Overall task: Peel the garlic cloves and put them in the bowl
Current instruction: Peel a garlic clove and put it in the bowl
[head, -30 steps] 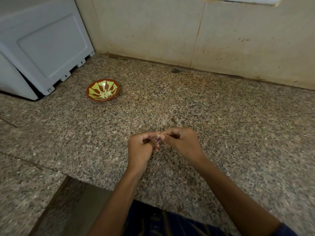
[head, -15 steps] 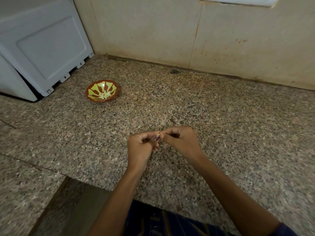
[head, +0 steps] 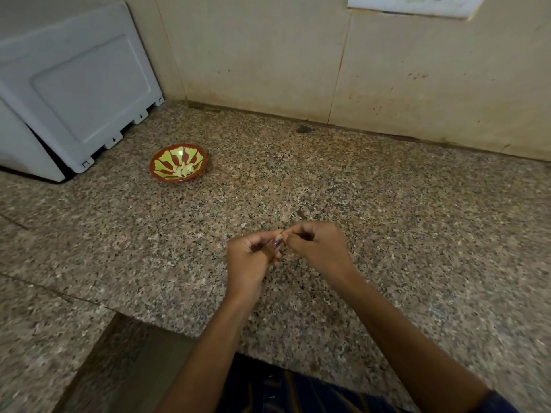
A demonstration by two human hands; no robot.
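A small garlic clove (head: 279, 236) is pinched between the fingertips of the left hand (head: 250, 262) and right hand (head: 316, 248), above the speckled granite counter (head: 387, 210). At ten o'clock from the hands, well apart, a red-and-yellow bowl (head: 178, 163) holds several pale peeled cloves (head: 185, 169), near a white appliance (head: 74, 87).

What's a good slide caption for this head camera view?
Both hands pinch a garlic clove over the granite counter; peeled cloves wait in the bowl.

Speckled granite counter (head: 387, 204); stained beige tiled wall (head: 268, 55); white appliance (head: 74, 84) far left.
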